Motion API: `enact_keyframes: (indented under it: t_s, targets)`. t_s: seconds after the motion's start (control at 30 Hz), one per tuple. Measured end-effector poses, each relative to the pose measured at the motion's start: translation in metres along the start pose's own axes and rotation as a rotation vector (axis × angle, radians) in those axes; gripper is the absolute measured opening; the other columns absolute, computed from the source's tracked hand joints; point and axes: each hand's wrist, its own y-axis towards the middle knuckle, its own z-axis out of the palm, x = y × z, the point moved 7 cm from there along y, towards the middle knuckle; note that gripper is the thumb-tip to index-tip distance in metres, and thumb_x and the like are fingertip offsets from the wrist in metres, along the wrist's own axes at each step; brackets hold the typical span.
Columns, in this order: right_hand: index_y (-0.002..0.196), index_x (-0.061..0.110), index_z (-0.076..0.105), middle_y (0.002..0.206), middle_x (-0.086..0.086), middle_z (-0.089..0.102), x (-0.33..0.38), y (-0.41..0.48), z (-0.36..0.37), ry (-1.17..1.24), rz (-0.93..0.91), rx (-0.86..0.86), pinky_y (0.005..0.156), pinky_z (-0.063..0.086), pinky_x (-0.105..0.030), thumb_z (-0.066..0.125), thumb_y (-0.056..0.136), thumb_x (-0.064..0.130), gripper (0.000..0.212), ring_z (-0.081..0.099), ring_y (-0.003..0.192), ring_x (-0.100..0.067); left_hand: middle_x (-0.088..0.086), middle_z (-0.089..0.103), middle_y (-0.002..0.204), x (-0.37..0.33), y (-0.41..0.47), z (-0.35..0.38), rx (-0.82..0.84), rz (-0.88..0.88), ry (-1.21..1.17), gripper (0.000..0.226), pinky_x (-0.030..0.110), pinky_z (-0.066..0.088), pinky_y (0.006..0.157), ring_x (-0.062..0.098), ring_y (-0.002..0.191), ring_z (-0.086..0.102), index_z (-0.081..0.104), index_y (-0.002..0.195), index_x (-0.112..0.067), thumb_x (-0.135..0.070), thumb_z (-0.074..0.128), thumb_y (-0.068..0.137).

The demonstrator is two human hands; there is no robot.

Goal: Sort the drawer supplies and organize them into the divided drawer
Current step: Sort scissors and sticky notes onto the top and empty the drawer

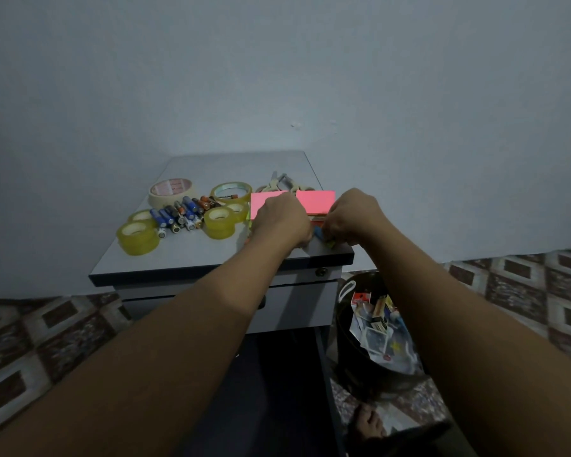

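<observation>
Grey counter [195, 255]: left hand [279, 219] and right hand [353, 219] curl over small bits beside pink pads [315, 201], grip hidden; a nudge could drop bits off the near edge.

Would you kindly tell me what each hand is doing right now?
Left hand: fingers curled under, by the pink rectangular paper notepad; hold cannot be told.
Right hand: fingers curled, hidden; hold cannot be told.
</observation>
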Motion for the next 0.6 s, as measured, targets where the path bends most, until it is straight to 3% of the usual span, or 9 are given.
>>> enact_keyframes:
  t_s: [0.27,0.47,0.6]
  targets:
    - [0.090,0.010,0.062,0.086,-0.005,0.059,-0.002,0.004,0.004,-0.092,-0.042,-0.074,0.048,0.032,-0.024,0.074,0.075,0.023,0.023,0.054,0.077,-0.020,0.010,0.058,0.103,-0.006,-0.002,-0.006,-0.029,0.055,0.079,0.043,0.032,0.042,0.064,0.024,0.087,0.055,0.057,0.116,-0.007,-0.016,0.076,0.078]
    - [0.086,0.010,0.061,0.082,-0.005,0.059,-0.007,0.006,0.005,-0.052,-0.021,-0.097,0.047,0.034,-0.024,0.073,0.077,0.023,0.019,0.052,0.066,-0.016,0.007,0.051,0.096,-0.003,-0.001,-0.009,-0.046,0.076,0.029,0.041,0.030,0.040,0.061,0.024,0.085,0.053,0.058,0.106,-0.008,-0.021,0.080,0.075]
    - [0.092,0.010,0.065,0.089,-0.007,0.063,-0.004,0.004,0.006,-0.050,-0.062,-0.115,0.048,0.036,-0.023,0.074,0.076,0.025,0.023,0.056,0.069,-0.018,0.005,0.052,0.089,-0.001,0.001,-0.013,-0.071,0.091,-0.016,0.034,0.026,0.032,0.047,0.024,0.081,0.053,0.052,0.091,-0.010,-0.019,0.081,0.074]
